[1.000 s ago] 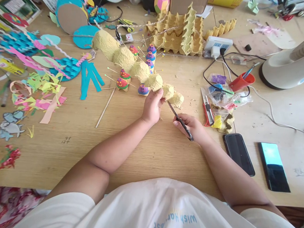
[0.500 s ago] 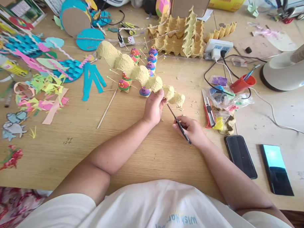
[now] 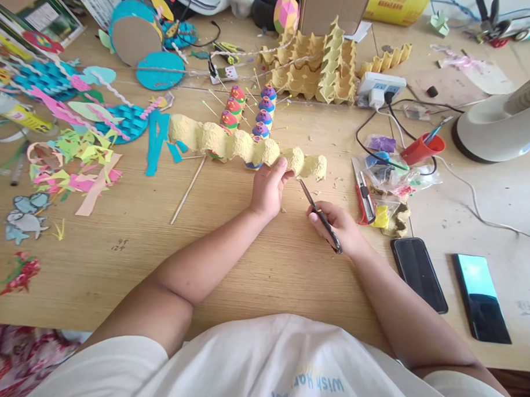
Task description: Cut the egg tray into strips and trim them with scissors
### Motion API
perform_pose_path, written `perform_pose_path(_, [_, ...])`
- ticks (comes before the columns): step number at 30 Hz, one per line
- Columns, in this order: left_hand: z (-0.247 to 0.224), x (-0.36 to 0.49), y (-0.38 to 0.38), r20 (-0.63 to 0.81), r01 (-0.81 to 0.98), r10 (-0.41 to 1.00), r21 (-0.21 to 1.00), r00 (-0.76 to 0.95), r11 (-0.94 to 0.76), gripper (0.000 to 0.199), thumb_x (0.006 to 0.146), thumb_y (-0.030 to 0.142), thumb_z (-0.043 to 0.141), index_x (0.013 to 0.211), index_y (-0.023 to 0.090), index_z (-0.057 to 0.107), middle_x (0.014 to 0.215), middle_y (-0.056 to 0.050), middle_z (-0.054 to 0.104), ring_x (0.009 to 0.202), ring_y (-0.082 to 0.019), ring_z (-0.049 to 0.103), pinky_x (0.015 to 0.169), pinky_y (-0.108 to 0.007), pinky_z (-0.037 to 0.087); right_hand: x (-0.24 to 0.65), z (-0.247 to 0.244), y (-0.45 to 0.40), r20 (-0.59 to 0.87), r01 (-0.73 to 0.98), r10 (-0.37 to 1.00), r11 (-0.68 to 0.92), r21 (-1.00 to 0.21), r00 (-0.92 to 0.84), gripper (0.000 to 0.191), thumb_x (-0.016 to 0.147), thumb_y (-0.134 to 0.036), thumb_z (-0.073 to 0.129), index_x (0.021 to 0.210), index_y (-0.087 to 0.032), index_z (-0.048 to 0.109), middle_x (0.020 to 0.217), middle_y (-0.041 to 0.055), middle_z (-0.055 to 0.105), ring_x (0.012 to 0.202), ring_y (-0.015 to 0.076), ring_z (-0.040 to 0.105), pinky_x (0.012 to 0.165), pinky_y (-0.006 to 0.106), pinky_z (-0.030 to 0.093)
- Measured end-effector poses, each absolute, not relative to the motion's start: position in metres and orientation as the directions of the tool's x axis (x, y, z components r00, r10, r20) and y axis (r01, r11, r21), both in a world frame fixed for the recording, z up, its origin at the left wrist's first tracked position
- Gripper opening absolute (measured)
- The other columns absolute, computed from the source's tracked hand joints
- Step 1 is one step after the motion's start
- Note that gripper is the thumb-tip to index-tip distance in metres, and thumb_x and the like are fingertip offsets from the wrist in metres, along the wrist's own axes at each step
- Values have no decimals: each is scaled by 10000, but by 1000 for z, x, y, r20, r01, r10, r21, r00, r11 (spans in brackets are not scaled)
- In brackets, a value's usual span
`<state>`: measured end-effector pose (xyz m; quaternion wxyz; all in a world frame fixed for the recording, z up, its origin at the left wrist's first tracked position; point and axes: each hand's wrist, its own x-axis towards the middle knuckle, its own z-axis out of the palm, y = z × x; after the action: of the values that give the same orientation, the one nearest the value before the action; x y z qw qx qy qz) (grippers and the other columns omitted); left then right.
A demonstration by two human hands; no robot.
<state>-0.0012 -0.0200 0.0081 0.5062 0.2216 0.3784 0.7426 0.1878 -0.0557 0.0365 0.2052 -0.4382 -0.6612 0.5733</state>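
A long strip of yellowish egg carton point(image 3: 238, 145) with several bumps is pinched near its right part by my left hand point(image 3: 269, 190), thumb on top. My right hand point(image 3: 336, 227) is closed around dark scissors point(image 3: 320, 216), whose tip points up and left at the strip's lower edge. Just behind the strip stand two painted carton rows, a red and green one point(image 3: 232, 109) and a purple and blue one point(image 3: 264, 113), both with thin pin-like sticks; the strip covers their near ends.
At the back lie egg trays point(image 3: 313, 67) and a power strip point(image 3: 382, 84). Paper scraps point(image 3: 75, 168) and a thin stick point(image 3: 187, 190) are left. On the right are a box cutter point(image 3: 364, 193), a red cup point(image 3: 423, 147) and two phones point(image 3: 419, 273).
The strip has turned, its left end coming down nearer to me so that it lies more level across the view. My right hand and the scissors have shifted slightly right.
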Motion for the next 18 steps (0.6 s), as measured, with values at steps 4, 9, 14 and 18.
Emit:
perform_pose_path(4, [9, -1, -21, -18, -543, 909, 807, -416, -232, 299, 808, 442, 855, 810, 242, 633, 812, 33, 687, 824, -114, 684, 776, -254, 539, 188, 36, -55, -215, 345, 815, -19, -939, -539, 579, 847, -768, 725, 914, -206, 608, 684, -50, 419, 619, 119, 337, 568, 286, 226])
perform_pose_path(9, [6, -1, -23, 46, -508, 919, 822, -392, -258, 367, 744, 532, 892, 821, 243, 679, 841, 26, 696, 859, -119, 682, 783, -247, 542, 188, 37, -54, -195, 357, 821, 11, -934, -537, 583, 851, -782, 711, 886, -210, 604, 703, -30, 440, 652, 135, 366, 575, 288, 237])
perform_pose_path(14, [6, -1, -23, 3, -497, 922, 842, -387, -211, 335, 801, 512, 856, 831, 237, 668, 860, 10, 708, 920, -141, 702, 858, -275, 557, 188, 38, -54, -183, 363, 833, 24, -931, -523, 582, 854, -792, 703, 886, -217, 616, 708, -22, 452, 657, 140, 372, 577, 288, 256])
perform_pose_path(18, [7, -1, -23, -29, -513, 919, 836, -394, -194, 292, 844, 462, 835, 841, 238, 648, 860, 13, 701, 949, -152, 714, 899, -301, 564, 188, 34, -53, -190, 369, 833, 19, -929, -520, 575, 846, -786, 715, 890, -221, 623, 690, -32, 434, 632, 130, 346, 566, 284, 248])
